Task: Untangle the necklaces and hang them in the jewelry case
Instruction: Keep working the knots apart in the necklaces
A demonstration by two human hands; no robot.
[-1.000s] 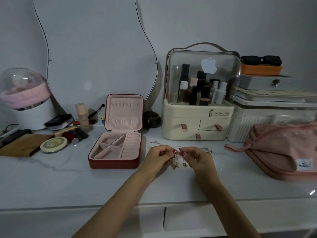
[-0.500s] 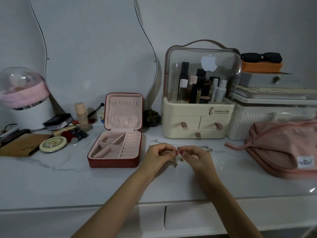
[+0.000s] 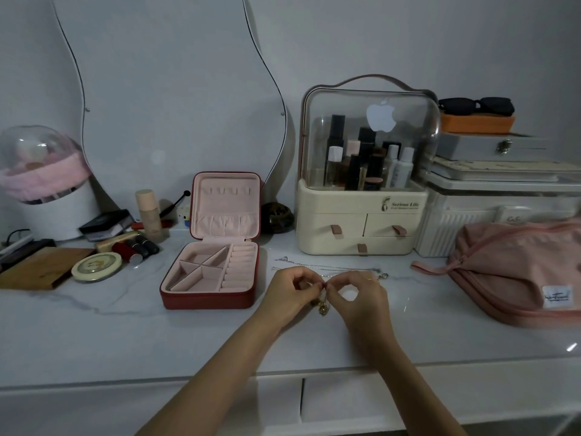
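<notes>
A white marble-patterned counter (image 3: 94, 335) runs along a pale grey wall, with a wavy-edged frameless mirror (image 3: 169, 99) leaning behind it. Near the middle stands a dark red square jewelry case (image 3: 213, 269) with a pale pink lining, its lid propped upright and its divided tray showing no jewelry. Just right of the case, the person's left hand (image 3: 290, 292) and right hand (image 3: 361, 297) meet above the counter, thumb and forefinger tips of each pressed together on a small bunch of tangled gold necklaces (image 3: 322, 308), whose pendants dangle below the fingers (image 3: 309, 283) (the exact knot is too small to make out). Both hands hold the bunch in a narrow pinch, the other fingers curled loosely. Beyond the hands, thin silver chains (image 3: 327, 267) lie stretched flat on the counter, between the hands and a cream plastic cosmetics organiser (image 3: 361, 228) with a clear domed lid and small drawers. To the right lies a soft pink fabric pouch (image 3: 518, 272) with a white label. To the left of the case sit a round cream compact (image 3: 96, 266), several dark red lipsticks (image 3: 133, 248), and a brown wooden board (image 3: 34, 267).
</notes>
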